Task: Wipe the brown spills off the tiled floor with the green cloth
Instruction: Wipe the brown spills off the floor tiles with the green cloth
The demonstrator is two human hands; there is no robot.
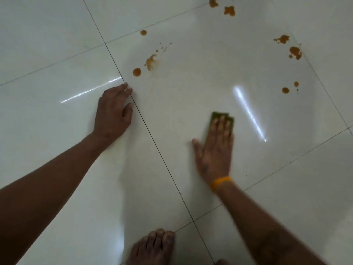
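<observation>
A bare foot stood nearest. The right hand, fingers flat, pressed the green cloth mid-wipe (left hand open, bracing); next, sweep toward eleven o'clock's brown spills.

Single head-worn wide-angle view, looking steeply down and forward from above the person, close over the tiled floor, left hand and right hand mid-frame, bare foot at near edge.
</observation>
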